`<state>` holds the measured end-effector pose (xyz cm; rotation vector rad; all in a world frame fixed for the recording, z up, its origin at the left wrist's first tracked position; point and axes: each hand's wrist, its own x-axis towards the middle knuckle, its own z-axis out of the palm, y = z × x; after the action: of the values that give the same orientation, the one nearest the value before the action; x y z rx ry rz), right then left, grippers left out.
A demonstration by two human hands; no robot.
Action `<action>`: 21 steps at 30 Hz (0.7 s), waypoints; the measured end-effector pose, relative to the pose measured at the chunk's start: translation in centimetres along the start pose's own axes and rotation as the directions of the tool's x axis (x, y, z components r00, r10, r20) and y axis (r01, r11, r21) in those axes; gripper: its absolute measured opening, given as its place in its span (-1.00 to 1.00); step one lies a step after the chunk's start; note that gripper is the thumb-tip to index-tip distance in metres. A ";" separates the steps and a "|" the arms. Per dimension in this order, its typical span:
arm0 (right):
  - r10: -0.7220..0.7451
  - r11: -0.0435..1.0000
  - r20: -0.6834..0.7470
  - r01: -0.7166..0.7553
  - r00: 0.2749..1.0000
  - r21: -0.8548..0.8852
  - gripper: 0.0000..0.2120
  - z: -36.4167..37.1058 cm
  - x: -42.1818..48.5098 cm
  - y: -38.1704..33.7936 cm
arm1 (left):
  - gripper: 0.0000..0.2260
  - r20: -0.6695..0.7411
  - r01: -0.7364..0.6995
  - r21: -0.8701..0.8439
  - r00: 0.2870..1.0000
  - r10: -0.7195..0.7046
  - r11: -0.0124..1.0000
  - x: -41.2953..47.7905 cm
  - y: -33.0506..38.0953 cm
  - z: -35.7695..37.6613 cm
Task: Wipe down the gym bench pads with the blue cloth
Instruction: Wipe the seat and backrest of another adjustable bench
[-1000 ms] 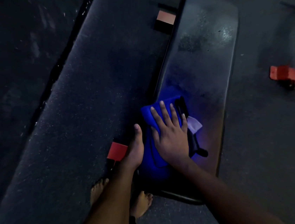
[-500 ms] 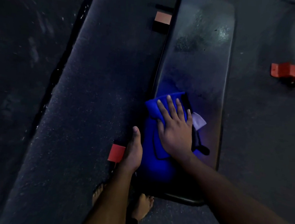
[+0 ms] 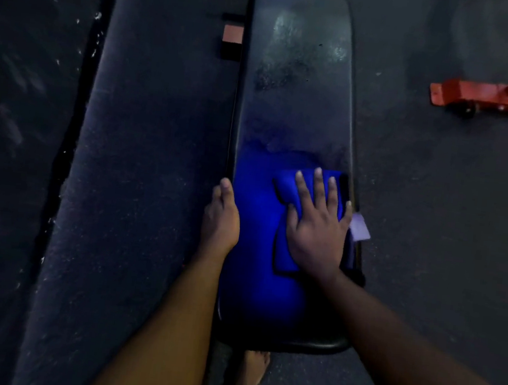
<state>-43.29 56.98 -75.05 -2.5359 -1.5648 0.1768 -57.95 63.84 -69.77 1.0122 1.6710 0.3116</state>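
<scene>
A long black bench pad (image 3: 297,102) runs away from me down the middle of the head view, dusty and smeared on its far half. The blue cloth (image 3: 290,193) lies on the near right part of the pad, with a white tag (image 3: 361,226) sticking out past the pad's right edge. My right hand (image 3: 318,228) presses flat on the cloth with straight, spread fingers. My left hand (image 3: 221,217) rests on the pad's left edge, thumb on top; its fingers are hidden over the side. A blue tint shows on the pad near the cloth.
A dark rubber mat (image 3: 140,179) lies on the floor left of the bench. An orange metal frame with small wheels (image 3: 491,96) stands on the floor at the right. An orange bench foot (image 3: 233,33) shows at the pad's far left. My bare foot (image 3: 253,369) is below the near end.
My right hand has slid the cloth from the pad's left side across to its right edge. The view has shifted so the bench lies straighter in the frame. My left hand stays at the left edge.
</scene>
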 end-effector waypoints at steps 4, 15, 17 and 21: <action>0.187 0.982 -0.008 -0.186 0.982 0.040 -0.45 0.2 5.5 0.2 | -0.41 -0.065 -0.038 0.068 0.997 0.043 0.997 1.8 0.7 1.1; 0.235 0.972 -0.025 -0.235 0.972 -0.006 -0.44 0.1 7.2 1.0 | -0.38 -0.080 -0.016 0.029 0.997 0.019 0.999 5.8 2.2 1.3; 0.294 0.955 -0.010 -0.294 0.956 0.028 -0.43 0.2 10.5 1.2 | -0.37 -0.096 -0.014 0.020 0.995 0.016 1.000 6.7 1.9 1.5; 0.329 0.943 -0.096 -0.332 0.939 -0.015 -0.45 0.5 6.6 -1.5 | -0.37 -0.095 -0.014 0.051 0.995 0.019 0.999 7.0 1.2 1.4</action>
<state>-41.75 63.55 -75.40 -2.7710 -1.1073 0.0727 -56.39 69.46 -74.11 1.0632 1.7654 0.3348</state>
